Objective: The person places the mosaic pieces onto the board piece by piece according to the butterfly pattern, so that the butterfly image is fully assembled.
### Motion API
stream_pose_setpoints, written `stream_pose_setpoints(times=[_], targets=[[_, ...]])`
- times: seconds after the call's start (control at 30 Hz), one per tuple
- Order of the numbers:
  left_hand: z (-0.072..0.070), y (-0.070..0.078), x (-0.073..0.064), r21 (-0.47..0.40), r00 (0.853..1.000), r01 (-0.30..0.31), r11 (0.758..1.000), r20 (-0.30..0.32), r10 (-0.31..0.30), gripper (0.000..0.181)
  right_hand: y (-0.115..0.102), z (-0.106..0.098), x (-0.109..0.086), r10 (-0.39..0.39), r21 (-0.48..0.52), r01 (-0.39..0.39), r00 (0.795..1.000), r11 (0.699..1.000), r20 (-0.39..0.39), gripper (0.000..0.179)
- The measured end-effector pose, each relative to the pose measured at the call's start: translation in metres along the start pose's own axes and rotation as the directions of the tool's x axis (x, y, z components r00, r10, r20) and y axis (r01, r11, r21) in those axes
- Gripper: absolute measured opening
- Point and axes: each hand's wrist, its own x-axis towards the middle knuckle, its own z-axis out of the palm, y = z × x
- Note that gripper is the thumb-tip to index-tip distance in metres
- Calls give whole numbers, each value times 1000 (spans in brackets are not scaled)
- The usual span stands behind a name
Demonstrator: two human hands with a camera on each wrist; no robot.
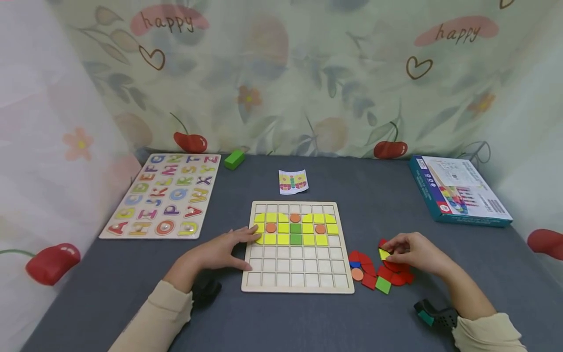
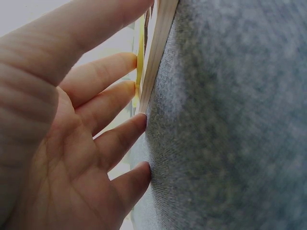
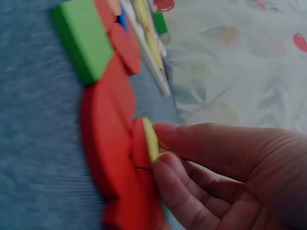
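left hand (image 1: 219, 250) extended, touching grid board (image 1: 299, 289) | right hand (image 1: 417, 252) pinching 1 yellow tile (image 1: 383, 253) by red pieces (image 1: 398, 279)

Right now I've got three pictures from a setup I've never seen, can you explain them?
There's no machine, just a person's bare left hand and right hand. The wide picture is from a camera worn on the head; the two close ones are from cameras on each wrist. On the dark grey surface lie a grid board with mostly yellow tiles, an alphabet board, a small picture card, a box and some mostly red pieces. The left hand touches the grid board's left side; the right hand pinches a yellow piece.
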Motion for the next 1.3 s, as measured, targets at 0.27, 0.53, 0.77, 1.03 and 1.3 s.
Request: stream_pose_setpoints(times=[0.27, 0.53, 0.77, 1.03, 1.3], targets=[[1, 1, -1, -26, 1000, 8, 1000, 7, -8, 79, 6, 6, -2, -18, 7, 18, 999, 1000, -26, 28], [0, 0, -2, -18, 1000, 9, 1000, 1, -9, 79, 3, 10, 2, 24, 15, -24, 1000, 1000, -19, 31], [-1, 0, -1, -20, 1000, -2, 1000, 3, 2, 79, 0, 12, 6, 5, 30, -5, 1000, 1000, 5, 26], [0, -2, 0, -12, 1000, 8, 1000, -5, -8, 79, -7, 13, 12, -56, 9, 56, 998, 998, 18, 38], [0, -2, 0, -19, 1000, -2, 1000, -3, 2, 80, -8, 15, 19, -119, -22, 121, 989, 992, 89, 23]])
